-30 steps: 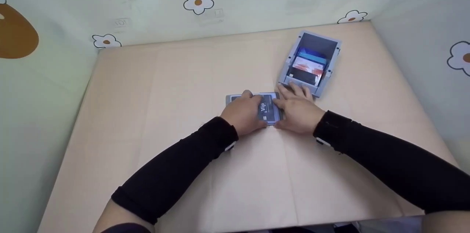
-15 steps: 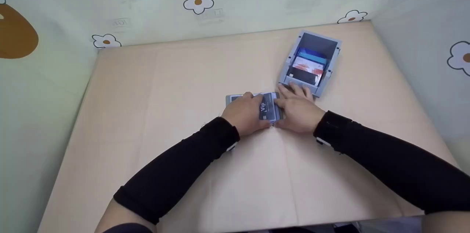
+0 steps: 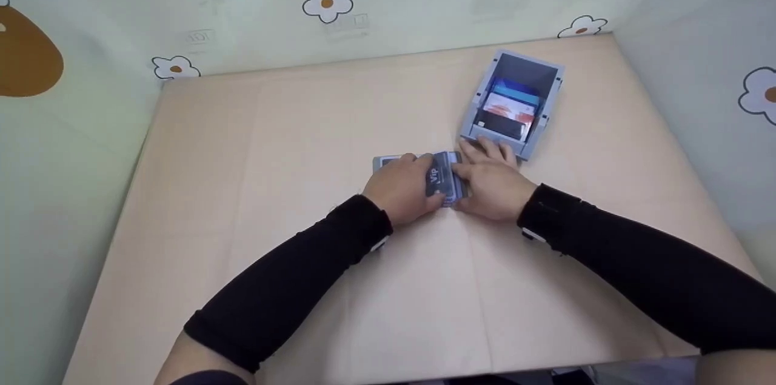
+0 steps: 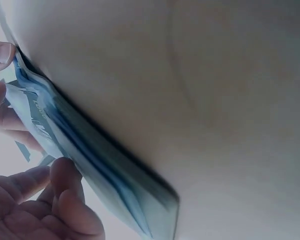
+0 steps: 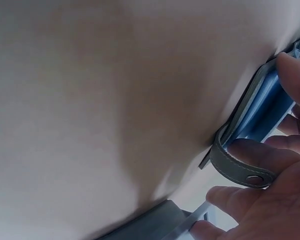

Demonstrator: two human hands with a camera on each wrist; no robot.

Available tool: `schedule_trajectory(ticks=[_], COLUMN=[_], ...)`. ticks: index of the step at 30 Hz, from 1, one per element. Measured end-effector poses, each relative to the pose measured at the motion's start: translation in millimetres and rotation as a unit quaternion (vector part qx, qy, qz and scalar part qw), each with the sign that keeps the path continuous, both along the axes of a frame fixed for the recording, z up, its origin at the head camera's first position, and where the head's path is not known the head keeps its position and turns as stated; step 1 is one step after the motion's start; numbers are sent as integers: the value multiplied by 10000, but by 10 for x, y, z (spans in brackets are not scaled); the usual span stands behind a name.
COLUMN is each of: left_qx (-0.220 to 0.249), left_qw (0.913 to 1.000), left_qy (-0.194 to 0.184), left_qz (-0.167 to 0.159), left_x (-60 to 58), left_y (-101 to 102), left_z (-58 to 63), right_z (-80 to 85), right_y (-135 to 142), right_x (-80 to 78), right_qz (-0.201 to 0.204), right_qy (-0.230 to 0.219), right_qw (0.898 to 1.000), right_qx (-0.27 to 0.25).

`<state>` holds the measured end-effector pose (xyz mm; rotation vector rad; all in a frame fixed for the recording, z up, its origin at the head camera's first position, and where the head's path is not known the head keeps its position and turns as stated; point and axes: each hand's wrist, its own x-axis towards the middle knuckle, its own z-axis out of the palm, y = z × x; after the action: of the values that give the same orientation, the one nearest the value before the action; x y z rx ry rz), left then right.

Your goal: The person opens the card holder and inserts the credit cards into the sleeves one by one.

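A grey card holder (image 3: 383, 162) with clear and blue sleeves (image 5: 270, 107) lies spread on the table. A dark card marked "Vip" (image 3: 434, 177) sits at its right part. My left hand (image 3: 400, 188) curls over the holder and pinches the card between thumb and forefinger. From the right, my right hand (image 3: 494, 185) grips the holder's edge by the sleeves with thumb and forefinger. Its other fingers reach to the near end of a grey box (image 3: 470, 112). A strap with a snap (image 5: 240, 172) sticks out beside that hand. How deep the card lies in a sleeve is hidden.
Several cards (image 3: 510, 107), in blue, white-red and black, lean inside the box at the back right. A pale cloth covers the table (image 3: 291, 130). Flower-patterned curtains (image 3: 394, 9) hang along its back and sides.
My left hand and the Vip card have shifted slightly back and forth, and the card's right part looks more covered by a shiny sleeve. The right hand and box have stayed in place.
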<state>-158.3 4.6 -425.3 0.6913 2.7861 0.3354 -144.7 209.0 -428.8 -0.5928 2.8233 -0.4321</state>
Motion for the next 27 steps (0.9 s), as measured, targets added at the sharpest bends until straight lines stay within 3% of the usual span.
schedule_trajectory(ticks=[12,22,27], left_qx=[95,882,1015], left_qw=[9993,9958,9948], left_qy=[296,136,-101], left_qz=[-211,-207,83], left_x=[16,79,89], left_y=[58,-55,-102], left_z=[-33,59,122], right_z=[-26,1,-6], right_y=[-7,-13,-19], right_x=[11,17,8], right_qz=[67,25,-17], right_qy=[136,103,31], right_qw=[9999,9999,9999], right_qx=[-23,95,115])
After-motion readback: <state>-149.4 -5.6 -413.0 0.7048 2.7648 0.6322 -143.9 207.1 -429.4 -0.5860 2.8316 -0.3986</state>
